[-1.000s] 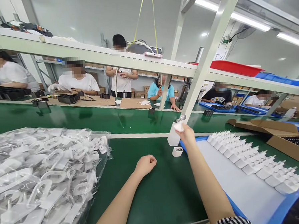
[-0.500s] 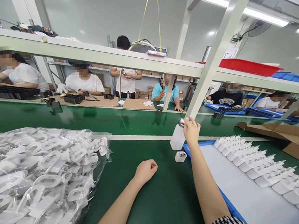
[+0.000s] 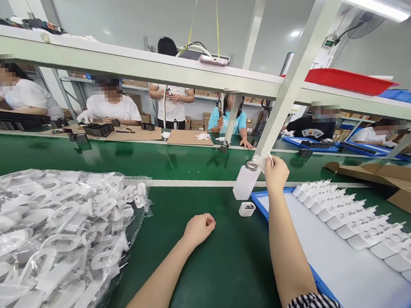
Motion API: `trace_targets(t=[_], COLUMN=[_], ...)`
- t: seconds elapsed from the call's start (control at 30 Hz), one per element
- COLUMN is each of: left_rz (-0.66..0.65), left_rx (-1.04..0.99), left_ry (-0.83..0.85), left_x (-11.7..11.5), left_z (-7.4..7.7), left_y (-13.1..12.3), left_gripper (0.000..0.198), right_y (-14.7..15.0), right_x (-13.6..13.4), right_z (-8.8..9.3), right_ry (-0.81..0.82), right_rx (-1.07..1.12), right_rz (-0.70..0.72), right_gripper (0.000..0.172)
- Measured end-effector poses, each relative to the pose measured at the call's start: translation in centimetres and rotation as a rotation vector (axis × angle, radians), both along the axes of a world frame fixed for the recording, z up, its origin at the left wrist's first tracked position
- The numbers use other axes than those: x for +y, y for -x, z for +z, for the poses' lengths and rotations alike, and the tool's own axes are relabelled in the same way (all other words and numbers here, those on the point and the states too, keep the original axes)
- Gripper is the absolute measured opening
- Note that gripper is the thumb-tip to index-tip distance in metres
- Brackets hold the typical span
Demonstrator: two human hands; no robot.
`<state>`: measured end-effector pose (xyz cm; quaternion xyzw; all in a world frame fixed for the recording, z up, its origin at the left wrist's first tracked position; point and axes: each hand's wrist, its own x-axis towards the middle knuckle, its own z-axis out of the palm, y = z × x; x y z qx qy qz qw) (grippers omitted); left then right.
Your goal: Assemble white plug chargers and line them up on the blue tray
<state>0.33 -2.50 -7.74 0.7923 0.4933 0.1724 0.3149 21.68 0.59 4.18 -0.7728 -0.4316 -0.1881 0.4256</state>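
My right hand (image 3: pixel 276 172) is raised, fingers pinched on a thin white wipe (image 3: pixel 261 162). The wipe hangs just right of the metal top of a white dispenser bottle (image 3: pixel 244 183), which stands upright on the green table (image 3: pixel 228 267). In front of the bottle sits a small white oval housing (image 3: pixel 247 209), with dark parts showing in its open end. My left hand (image 3: pixel 200 230) rests on the table with its fingers curled, and nothing shows in it.
A clear bag of white plastic loop-shaped parts (image 3: pixel 62 244) covers the left side. At right lies a blue-rimmed tray (image 3: pixel 259 205) with rows of white pieces (image 3: pixel 360 224). Behind it is an open cardboard box (image 3: pixel 382 174). A slanted metal post (image 3: pixel 292 92) rises beyond the bottle; several people sit opposite.
My right hand has moved right, off the bottle's metal top, with the wipe in its fingers. The metal top is now in plain view. My left hand stays in place.
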Motion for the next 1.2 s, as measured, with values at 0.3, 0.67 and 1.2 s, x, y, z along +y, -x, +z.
trace_targets(t=[0.3, 0.67, 1.2], left_rz=[0.001, 0.002, 0.001], left_rx=[0.012, 0.007, 0.019], left_ry=[0.005, 0.003, 0.003], left_x=[-0.1, -0.1, -0.1], left_z=[0.1, 0.0, 0.1], left_y=[0.0, -0.1, -0.1], left_gripper=[0.017, 0.017, 0.017], right_y=[-3.4, -0.2, -0.5], right_x=[-1.7, 1.7, 1.5], right_z=[1.0, -2.3, -2.7], right_ry=[0.362, -0.202, -0.175], right_rx=[0.317, -0.093, -0.086], right_rz=[-0.036, 0.171, 0.187], right_gripper=[0.021, 0.017, 0.020])
